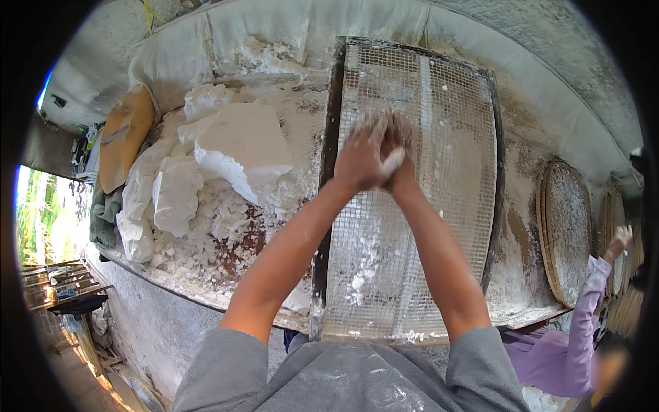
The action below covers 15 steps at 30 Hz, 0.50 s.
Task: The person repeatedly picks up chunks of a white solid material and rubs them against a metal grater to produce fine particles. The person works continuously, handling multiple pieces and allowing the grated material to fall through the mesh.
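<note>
The person's left hand (358, 158) and right hand (403, 152) come together above the upper half of a framed screen (463, 144), their fingers aimed toward twelve o'clock. Palms face each other, one hand overlapping the other, and white powder coats the skin. Both look narrow, fingers close together; whether anything is held between them cannot be told, nor whether they touch the mesh below.

The screen lies on a powdery bench (516, 278), its long sides running from twelve to six o'clock, with a dark frame and a pale strip (425, 89) down the mesh. At six o'clock from the hands, white crumbs (360, 264) are scattered over the mesh.

At nine o'clock a large white block (247, 141) rests among smaller lumps (177, 194), with loose bits around them on the bench. Farther out at nine o'clock stands a curved tan sheet (125, 141), and just below it a dark green cloth (105, 216).

At four o'clock a round tray (568, 233) leans on its edge, white specks across its face. Beyond it a co-worker's raised hand (621, 238) shows above a lilac sleeve (582, 323).
</note>
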### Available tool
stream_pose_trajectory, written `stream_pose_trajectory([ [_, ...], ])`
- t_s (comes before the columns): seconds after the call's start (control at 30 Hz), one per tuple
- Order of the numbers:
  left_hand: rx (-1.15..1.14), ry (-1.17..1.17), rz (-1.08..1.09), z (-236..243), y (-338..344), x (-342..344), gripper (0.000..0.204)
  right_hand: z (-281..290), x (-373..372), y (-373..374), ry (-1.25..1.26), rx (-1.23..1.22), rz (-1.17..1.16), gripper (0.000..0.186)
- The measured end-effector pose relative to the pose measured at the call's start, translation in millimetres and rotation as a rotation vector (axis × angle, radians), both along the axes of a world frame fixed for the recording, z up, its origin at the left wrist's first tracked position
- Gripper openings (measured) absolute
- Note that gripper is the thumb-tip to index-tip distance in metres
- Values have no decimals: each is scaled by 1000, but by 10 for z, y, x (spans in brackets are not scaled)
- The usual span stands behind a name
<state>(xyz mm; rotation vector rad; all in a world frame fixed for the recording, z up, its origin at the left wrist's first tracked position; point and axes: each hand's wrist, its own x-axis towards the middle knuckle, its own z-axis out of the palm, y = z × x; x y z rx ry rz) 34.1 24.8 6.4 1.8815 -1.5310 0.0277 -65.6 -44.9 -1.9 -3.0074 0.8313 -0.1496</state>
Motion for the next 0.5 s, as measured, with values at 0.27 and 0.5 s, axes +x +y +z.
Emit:
stream_pose_trajectory([
  [0.27, 82, 375, -213, -116, 2065, -1218, 86, -288, -1358, 2022, -169, 214, -105, 79],
  [0.5, -125, 625, 152, -129, 3159, -1118, 70, -368, -682, 2203, -304, 102, -287, 82],
])
